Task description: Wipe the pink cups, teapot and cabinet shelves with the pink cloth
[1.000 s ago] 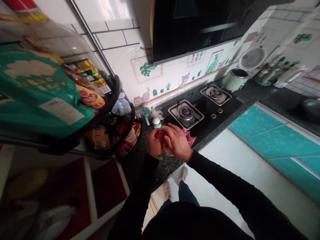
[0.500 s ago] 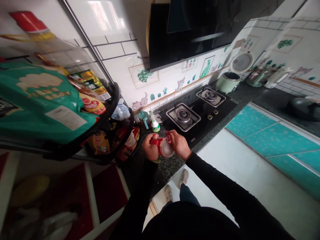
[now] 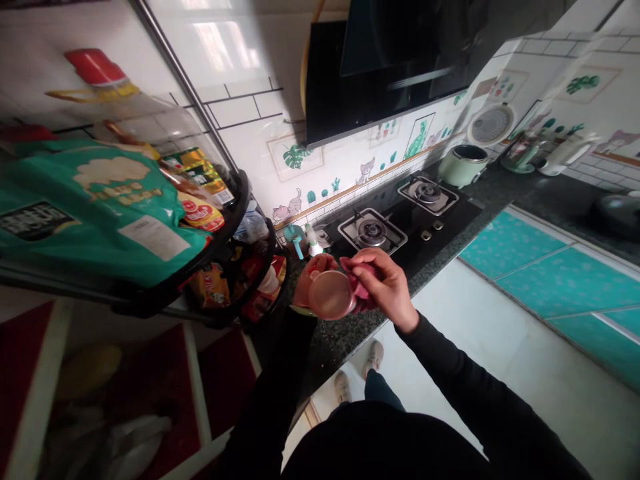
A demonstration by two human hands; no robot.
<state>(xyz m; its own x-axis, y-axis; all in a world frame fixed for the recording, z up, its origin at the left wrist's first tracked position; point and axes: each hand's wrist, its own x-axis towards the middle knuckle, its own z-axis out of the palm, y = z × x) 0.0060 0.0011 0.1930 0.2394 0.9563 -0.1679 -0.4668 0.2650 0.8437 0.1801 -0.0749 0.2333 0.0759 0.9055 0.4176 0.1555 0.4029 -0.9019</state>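
My left hand (image 3: 311,280) is closed round a small jar (image 3: 330,295), tipped so its round pale bottom faces the camera. My right hand (image 3: 387,283) is closed on a pink cloth (image 3: 359,285) pressed against the jar's side. Both hands hover above the dark speckled counter (image 3: 350,333), just in front of the black two-burner gas hob (image 3: 395,227). The jar's lid end is hidden behind the hands.
A black tiered rack (image 3: 225,220) with a green bag (image 3: 95,207) and snack packets stands at the left. Small bottles (image 3: 305,240) sit by the wall behind the hands. A pale green pot (image 3: 463,165) stands beyond the hob, teal cabinet doors (image 3: 545,280) at right.
The jar has been turned from showing its red lid to bottom towards the camera and lifted slightly. The right hand has moved onto its side with the cloth.
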